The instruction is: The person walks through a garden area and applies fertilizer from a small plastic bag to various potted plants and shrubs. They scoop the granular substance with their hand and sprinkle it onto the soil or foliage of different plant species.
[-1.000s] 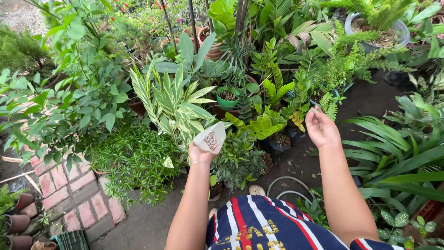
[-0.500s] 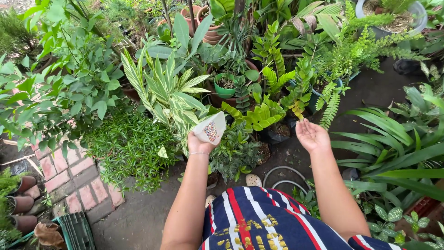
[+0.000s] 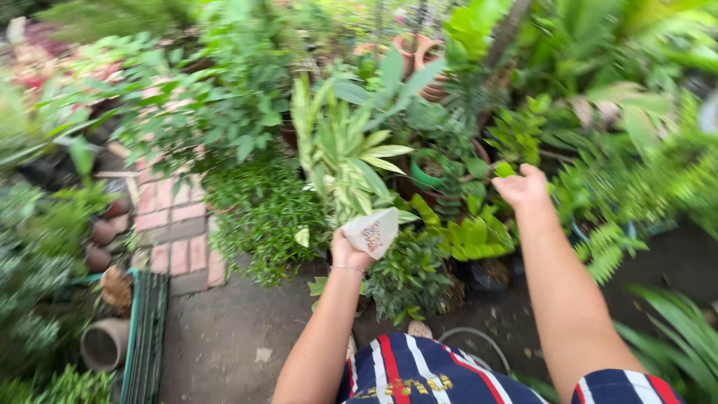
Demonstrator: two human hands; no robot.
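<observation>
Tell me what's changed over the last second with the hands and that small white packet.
The right hand has reached further out over the potted plants, toward the green pot, palm up and holding nothing visible. The camera view has swung left, showing more of the brick paving. The left hand still holds the small white packet upright in front of the striped-leaf plant; nothing was let go.

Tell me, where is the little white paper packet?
In the head view, the white paper packet sits near the middle, held up in the left hand, just in front of the striped-leaf plant and left of the open right hand.
</observation>
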